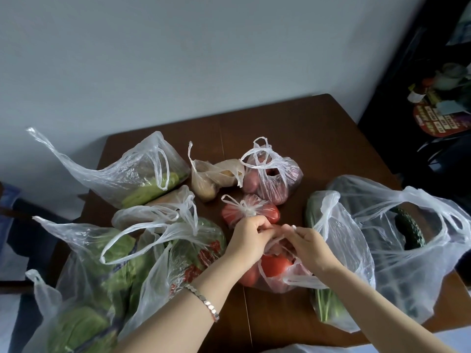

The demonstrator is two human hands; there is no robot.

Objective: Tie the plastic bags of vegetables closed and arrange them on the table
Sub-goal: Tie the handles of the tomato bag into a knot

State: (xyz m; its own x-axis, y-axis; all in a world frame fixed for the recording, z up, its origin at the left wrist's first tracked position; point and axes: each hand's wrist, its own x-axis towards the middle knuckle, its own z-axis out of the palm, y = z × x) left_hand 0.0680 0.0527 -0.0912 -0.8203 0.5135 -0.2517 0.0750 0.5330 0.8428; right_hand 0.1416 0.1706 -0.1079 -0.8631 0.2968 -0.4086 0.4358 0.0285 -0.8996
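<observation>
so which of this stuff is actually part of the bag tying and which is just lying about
Part of the job:
left hand and right hand, pinching the handles of the tomato bag
knotted bag
untied potato bag, cabbage bag, cucumber bag
table

Lying about:
cluttered shelf on the right
blue object at the left edge

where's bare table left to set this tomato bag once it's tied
Most room: far right corner of the table, behind the purple produce bag and cucumber bag. A thinner strip runs behind the potato bag. A narrow gap sits at the near edge between the greens bags and tomato bag. Left and right sides are crowded.
</observation>
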